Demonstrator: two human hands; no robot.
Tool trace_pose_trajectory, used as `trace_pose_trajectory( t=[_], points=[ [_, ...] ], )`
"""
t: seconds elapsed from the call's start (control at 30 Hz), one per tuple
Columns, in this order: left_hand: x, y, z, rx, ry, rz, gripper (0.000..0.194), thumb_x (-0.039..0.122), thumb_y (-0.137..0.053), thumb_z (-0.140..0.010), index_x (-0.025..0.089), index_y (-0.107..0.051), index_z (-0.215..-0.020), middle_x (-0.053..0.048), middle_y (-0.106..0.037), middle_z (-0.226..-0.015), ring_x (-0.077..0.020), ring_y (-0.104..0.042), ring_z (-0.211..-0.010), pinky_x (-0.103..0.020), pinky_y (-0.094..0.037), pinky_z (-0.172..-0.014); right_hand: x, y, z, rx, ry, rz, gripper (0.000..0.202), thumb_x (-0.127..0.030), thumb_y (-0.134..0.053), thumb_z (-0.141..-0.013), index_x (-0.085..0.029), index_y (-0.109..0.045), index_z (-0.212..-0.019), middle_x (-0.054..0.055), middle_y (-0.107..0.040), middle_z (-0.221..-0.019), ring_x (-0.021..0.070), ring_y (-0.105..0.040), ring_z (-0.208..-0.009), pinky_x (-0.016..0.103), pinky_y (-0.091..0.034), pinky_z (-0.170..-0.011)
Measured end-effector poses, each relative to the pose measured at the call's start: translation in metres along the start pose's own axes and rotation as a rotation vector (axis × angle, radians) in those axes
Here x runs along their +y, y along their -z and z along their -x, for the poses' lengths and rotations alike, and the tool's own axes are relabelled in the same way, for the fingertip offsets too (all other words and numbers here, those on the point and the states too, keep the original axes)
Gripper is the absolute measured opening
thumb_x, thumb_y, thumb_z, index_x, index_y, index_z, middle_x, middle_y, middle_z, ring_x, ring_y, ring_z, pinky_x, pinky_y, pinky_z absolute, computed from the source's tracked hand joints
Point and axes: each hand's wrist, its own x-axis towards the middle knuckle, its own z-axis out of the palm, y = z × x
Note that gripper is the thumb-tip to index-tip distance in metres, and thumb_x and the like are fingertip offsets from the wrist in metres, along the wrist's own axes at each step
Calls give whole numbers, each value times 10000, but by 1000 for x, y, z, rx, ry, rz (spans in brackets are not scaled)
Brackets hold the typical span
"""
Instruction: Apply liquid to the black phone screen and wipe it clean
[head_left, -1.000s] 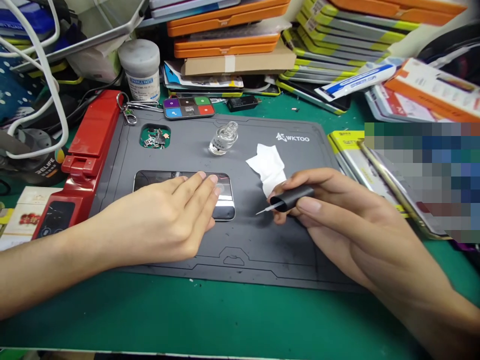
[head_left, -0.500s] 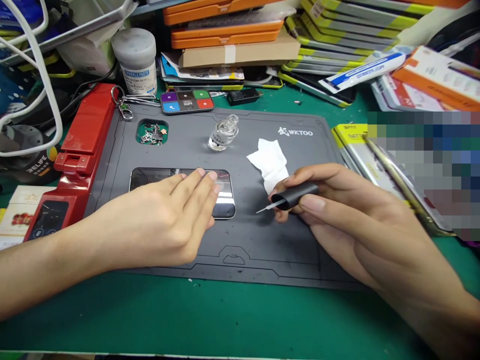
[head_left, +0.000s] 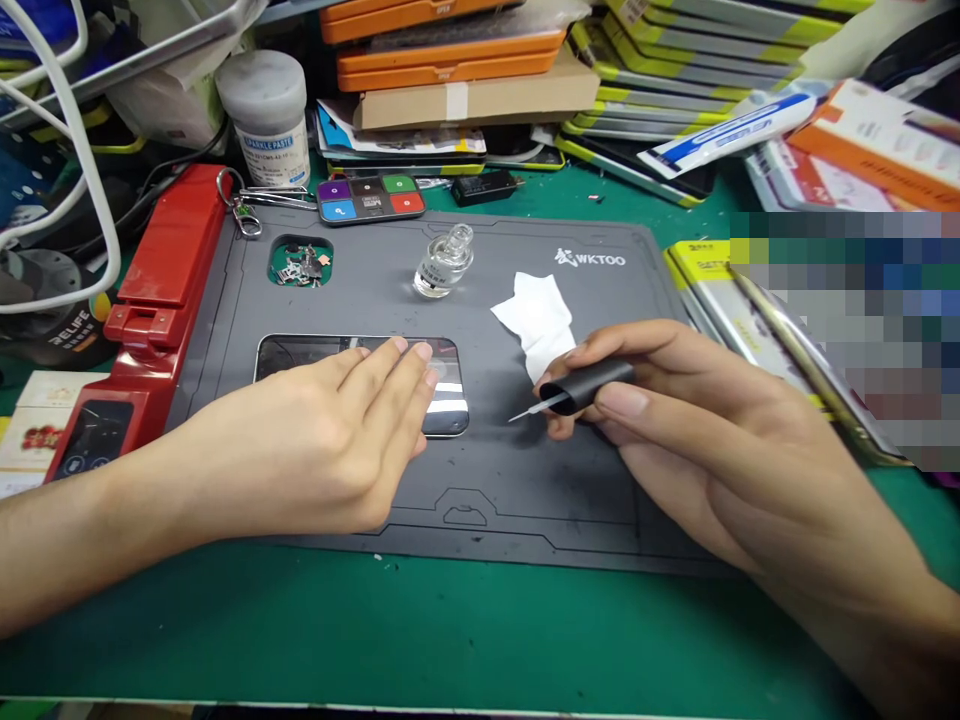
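A smartphone (head_left: 450, 400) with a dark, glossy face lies on the grey mat. Over its middle, my left hand (head_left: 330, 430) rests with fingers stretched out side by side, hiding much of it; whether the fingertips press on the glass I cannot tell. To the right, above the mat, my right hand (head_left: 697, 430) pinches a black hollow tube (head_left: 589, 388) between thumb and fingers. A thin pale pointed tip sticks out of the tube's mouth toward the phone. Behind that hand lies a crumpled white wipe (head_left: 536, 320). Farther back a small clear glass bottle (head_left: 444, 262) stands on the mat.
Small metal parts (head_left: 300, 262) fill a recess in the mat (head_left: 480, 470). A red hinged device (head_left: 169, 240) borders it on the left. Behind stand a paste jar (head_left: 266, 120), a coloured-panel box (head_left: 371, 198) and stacked boxes (head_left: 450, 65). Battery packs (head_left: 727, 300) lie right.
The view has shifted very slightly. Both hands, the phone and the black tube keep almost the same places relative to each other.
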Motion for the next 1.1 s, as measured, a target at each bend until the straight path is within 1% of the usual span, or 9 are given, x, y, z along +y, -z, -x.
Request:
trace_pose_trajectory(
  t=[0.1,0.2,0.27,0.53,0.7,0.87,1.1],
  points=[
    [0,0,0,4,10,15,354,196,-514,-1113,-2,-726,-1317,-220,-763,-1316,-315,-784,-1196,-378,-706,-954,-1,1,1,3,1,1,191,-438,-873,-877,-351,-818,-1037,11,-718,-1101,156,-712,-903,236,-612,-760],
    [0,-1,1,-44,71,146,356,205,-507,-1114,77,-722,-1368,-179,-752,-1370,-305,-752,-1270,-401,-690,-1019,-1,2,2,8,5,6,187,-444,-873,-878,-351,-817,-1030,8,-715,-1099,154,-713,-898,237,-608,-762],
    [0,-1,2,-74,113,230,366,211,-511,-1112,109,-709,-1402,-164,-744,-1395,-304,-730,-1311,-420,-677,-1055,0,2,1,4,-1,8,194,-448,-872,-881,-353,-817,-1041,7,-717,-1092,151,-713,-891,237,-606,-770],
    [-1,0,1,-84,161,303,358,215,-500,-1115,134,-720,-1386,-138,-753,-1393,-290,-730,-1314,-430,-654,-1096,0,0,0,-5,-1,13,190,-435,-871,-888,-350,-815,-1049,5,-724,-1078,145,-715,-882,232,-602,-779],
    [-1,-1,4,-66,198,386,356,204,-550,-1095,158,-707,-1411,-124,-742,-1419,-281,-710,-1344,-435,-627,-1133,-3,0,1,3,-2,16,187,-443,-872,-883,-347,-817,-1033,7,-726,-1071,154,-722,-892,240,-608,-774],
    [-1,-1,6,-57,188,366,360,193,-556,-1090,151,-700,-1417,-128,-732,-1435,-280,-709,-1340,-443,-610,-1141,-2,0,0,4,0,5,191,-447,-882,-870,-355,-821,-1026,0,-727,-1075,148,-722,-891,232,-609,-775],
    [-1,1,5,-36,132,244,360,210,-557,-1094,82,-703,-1397,-172,-726,-1427,-291,-717,-1328,-414,-620,-1119,-2,-1,-1,13,-13,15,207,-456,-886,-862,-354,-824,-1032,6,-729,-1080,160,-724,-898,251,-614,-780]
  ],
)
